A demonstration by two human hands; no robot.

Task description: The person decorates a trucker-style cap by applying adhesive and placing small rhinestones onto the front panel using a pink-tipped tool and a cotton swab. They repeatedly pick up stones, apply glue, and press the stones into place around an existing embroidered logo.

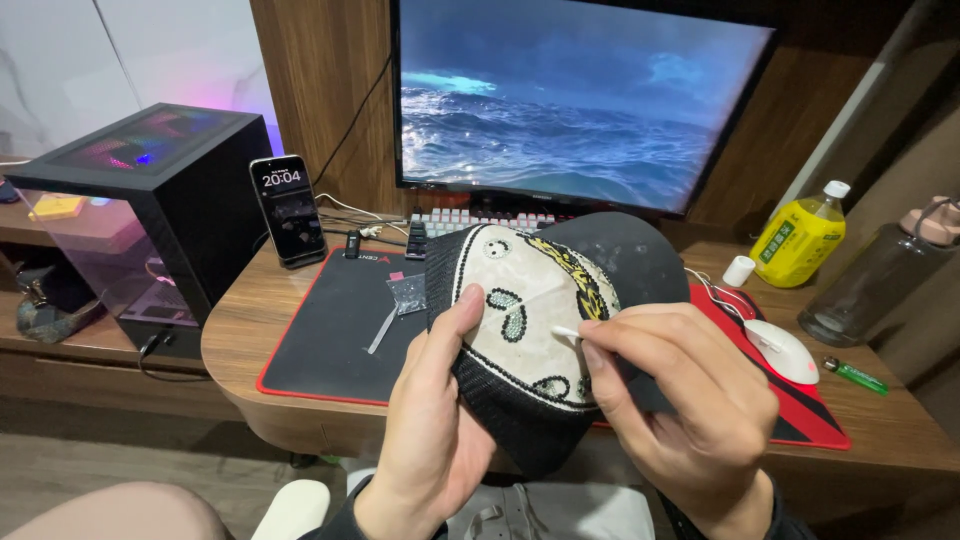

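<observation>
A black cap with a cream front panel decorated with green gem leaves and a gold-black pattern is held up over the desk. My left hand grips its lower left edge, thumb pressed on the cream panel. My right hand pinches a thin white stick whose tip touches the cream panel near its middle.
On the wooden desk lie a black mat with red edge, a small clear bag, a keyboard, a white mouse, a green lighter, a yellow bottle, a clear bottle, a propped phone, a monitor and a computer case.
</observation>
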